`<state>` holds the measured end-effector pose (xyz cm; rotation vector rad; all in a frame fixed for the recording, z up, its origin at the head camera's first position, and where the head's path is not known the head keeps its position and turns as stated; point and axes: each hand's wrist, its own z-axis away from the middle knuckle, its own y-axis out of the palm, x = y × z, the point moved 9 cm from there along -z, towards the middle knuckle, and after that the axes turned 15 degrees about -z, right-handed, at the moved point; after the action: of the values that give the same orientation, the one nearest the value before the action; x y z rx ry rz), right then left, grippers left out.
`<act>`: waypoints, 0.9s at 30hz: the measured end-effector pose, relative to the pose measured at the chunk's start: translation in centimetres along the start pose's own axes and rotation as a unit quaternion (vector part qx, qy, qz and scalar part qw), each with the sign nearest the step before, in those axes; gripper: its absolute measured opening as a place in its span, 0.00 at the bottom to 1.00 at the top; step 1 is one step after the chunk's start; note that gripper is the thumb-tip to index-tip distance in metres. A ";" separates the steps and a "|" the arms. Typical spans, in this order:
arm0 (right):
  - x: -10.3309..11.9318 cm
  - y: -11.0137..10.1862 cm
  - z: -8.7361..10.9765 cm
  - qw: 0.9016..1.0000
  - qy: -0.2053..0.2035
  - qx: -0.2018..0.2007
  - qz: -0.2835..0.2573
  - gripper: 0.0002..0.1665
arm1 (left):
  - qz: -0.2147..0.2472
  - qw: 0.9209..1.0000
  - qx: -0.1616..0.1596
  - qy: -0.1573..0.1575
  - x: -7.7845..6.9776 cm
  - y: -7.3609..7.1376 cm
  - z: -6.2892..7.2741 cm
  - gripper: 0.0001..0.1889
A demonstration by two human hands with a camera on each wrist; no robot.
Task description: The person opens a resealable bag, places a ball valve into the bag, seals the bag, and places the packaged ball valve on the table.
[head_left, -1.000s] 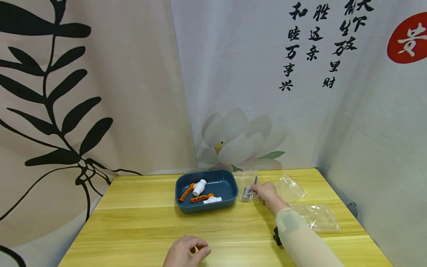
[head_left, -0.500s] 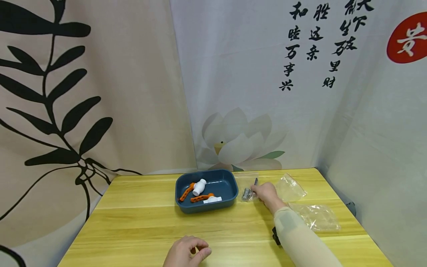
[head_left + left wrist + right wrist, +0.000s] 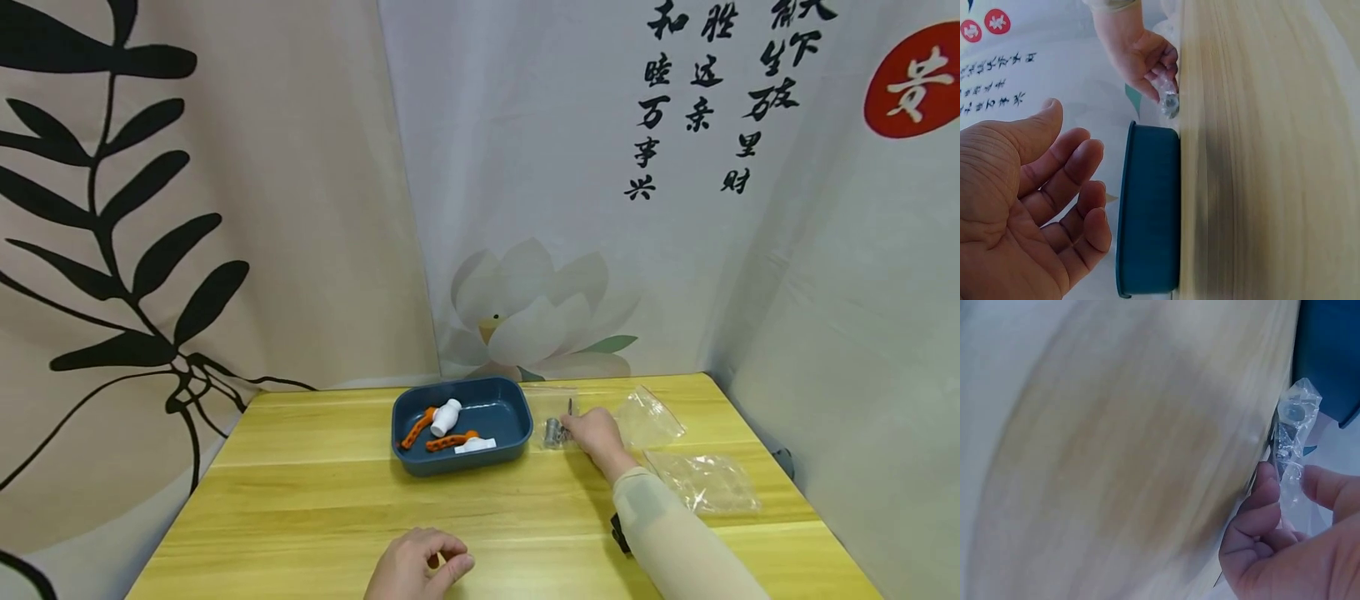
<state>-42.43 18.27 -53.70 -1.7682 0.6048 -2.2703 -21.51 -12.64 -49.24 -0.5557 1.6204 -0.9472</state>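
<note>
One clear bag (image 3: 548,406) lies at the fingertips of the right hand (image 3: 597,435), on that hand's left, with a grey tube (image 3: 553,432) in its near end; a thin dark rod (image 3: 570,407) sticks up just beside those fingertips, and whether it is inside the plastic I cannot tell. In the right wrist view the thumb is on one side and the curled fingers on the other, with plastic between them, so the right hand appears to pinch the bag. The left hand (image 3: 420,565) holds nothing, its fingers loosely bent. Beyond the left hand, and just left of the bag, sits the tray (image 3: 461,467), holding white pieces (image 3: 446,417) with orange handles (image 3: 417,427). To the right of the right hand lie two more bags (image 3: 651,419). The plastic looks limp and slick, apt to crinkle and slide under the fingers, while the tube looks like metal: hard, hardly fragile, and probably most of the weight, though light enough for one hand. Held by loose plastic alone, the bag would likely sag and swing toward the tube. The surest hold seems to be thumb and forefinger squarely across the tube through the plastic, clear of the rod, whose end might pierce it.
</note>
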 end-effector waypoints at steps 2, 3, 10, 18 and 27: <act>0.1 0.0 0.1 1.000 -0.001 0.002 -0.001 0.28 | 0.001 1.000 0.000 0.001 0.0 0.0 0.0 0.08; 0.1 0.0 0.1 1.000 -0.004 0.002 -0.001 0.29 | 0.002 1.000 0.002 0.001 0.0 0.1 0.0 0.08; 0.4 -0.1 0.3 1.000 -0.015 0.005 -0.012 0.32 | 0.004 1.000 0.011 0.002 0.2 0.3 -0.1 0.09; 0.5 -0.5 0.8 1.000 -0.015 0.003 -0.013 0.30 | 0.012 1.000 0.021 -0.006 0.5 0.6 -0.3 0.09; 0.8 -1.2 2.2 0.998 -0.048 0.025 0.038 0.32 | 0.012 0.999 0.029 -0.012 0.6 0.8 -0.5 0.09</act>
<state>-40.45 18.61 -52.08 -1.7875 0.5832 -2.1173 -22.04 -12.52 -50.19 -0.5035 1.5700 -0.9635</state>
